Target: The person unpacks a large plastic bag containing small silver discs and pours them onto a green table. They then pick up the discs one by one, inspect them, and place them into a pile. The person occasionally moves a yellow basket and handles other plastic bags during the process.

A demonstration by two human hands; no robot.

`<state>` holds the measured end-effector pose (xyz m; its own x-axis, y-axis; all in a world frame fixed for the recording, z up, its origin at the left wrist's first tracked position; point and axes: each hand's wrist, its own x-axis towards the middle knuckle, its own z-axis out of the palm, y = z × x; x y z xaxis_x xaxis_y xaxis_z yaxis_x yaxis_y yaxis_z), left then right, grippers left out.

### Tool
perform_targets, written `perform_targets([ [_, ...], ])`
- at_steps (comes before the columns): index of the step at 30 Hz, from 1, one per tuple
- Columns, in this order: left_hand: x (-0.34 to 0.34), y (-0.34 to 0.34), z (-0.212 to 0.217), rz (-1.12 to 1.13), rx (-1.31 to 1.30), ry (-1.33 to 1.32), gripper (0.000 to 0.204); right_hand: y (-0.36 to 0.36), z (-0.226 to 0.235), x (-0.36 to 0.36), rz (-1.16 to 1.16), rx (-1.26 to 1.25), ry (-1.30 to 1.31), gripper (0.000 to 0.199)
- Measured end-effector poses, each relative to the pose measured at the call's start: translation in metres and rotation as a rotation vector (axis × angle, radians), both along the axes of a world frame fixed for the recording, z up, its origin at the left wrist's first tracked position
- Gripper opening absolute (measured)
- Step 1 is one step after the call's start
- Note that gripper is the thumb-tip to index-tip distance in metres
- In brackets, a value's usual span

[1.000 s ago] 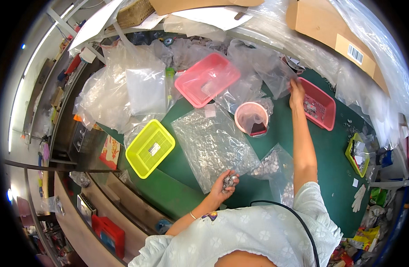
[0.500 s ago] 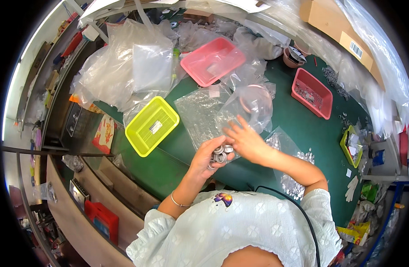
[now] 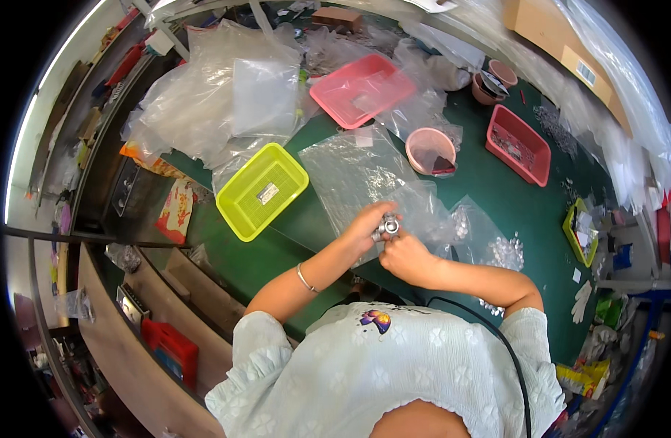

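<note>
- Silver ring-shaped pieces (image 3: 387,225), a small cluster, sit at the fingertips of the left hand (image 3: 370,223).
- Left hand: fingers and thumb closed on the cluster, pieces poking out on the right side, facing the other hand.
- Right hand (image 3: 408,259): knuckles up, fingers curled in. Fingertips hidden; can't tell if they're clamped on anything.
- Key relation: cluster lies up and slightly left of the right fist, just beside it. Left hand has it; right is close. Contact between the two hands: can't tell.
- Clear bag (image 3: 417,203) lies just past the cluster, right next to both hands. Can't make out where its mouth is.
- Larger clear sheet (image 3: 346,169) beyond: long axis runs from upper left down toward the hands. Left hand is over its near end.
- Small pale pieces (image 3: 505,254) sit to the right, beyond the right forearm; nearer the right arm.
- Lime basket (image 3: 257,175) is off to the left, well apart; left arm nearer. Round pink basket (image 3: 427,139) is straight ahead, past the bag.
</note>
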<state>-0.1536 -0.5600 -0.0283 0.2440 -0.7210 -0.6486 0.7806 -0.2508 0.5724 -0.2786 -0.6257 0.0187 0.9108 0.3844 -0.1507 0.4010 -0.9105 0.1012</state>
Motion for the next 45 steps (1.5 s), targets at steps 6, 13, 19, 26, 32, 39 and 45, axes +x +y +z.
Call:
perform_targets([
  [6,-0.011,-0.012,-0.002,-0.001,0.058,0.004,0.032,0.002,0.015,-0.005,-0.037,0.075,0.076,0.006],
  [13,-0.014,0.012,0.037,0.012,-0.296,-0.361,0.033,-0.056,0.064,-0.023,-0.267,0.05,-0.001,0.007],
  [19,-0.008,0.049,0.04,0.371,-0.347,-0.594,0.029,-0.141,0.137,-0.048,-0.585,-0.049,-0.291,0.015],
  [26,-0.031,0.084,-0.022,0.378,-0.064,-0.386,0.027,-0.238,0.138,-0.033,-0.651,-0.26,-0.589,0.012],
  [32,-0.048,0.08,-0.031,0.362,-0.007,-0.247,0.026,-0.267,0.079,0.001,-1.044,-0.158,-0.622,0.014],
  [39,-0.05,0.066,-0.025,0.387,-0.011,-0.161,0.027,-0.408,0.013,0.054,-1.037,-0.05,-0.895,0.017],
  [45,-0.056,0.075,-0.033,0.442,0.007,-0.113,0.025,-0.381,-0.062,0.091,-0.778,0.093,-0.797,0.022],
])
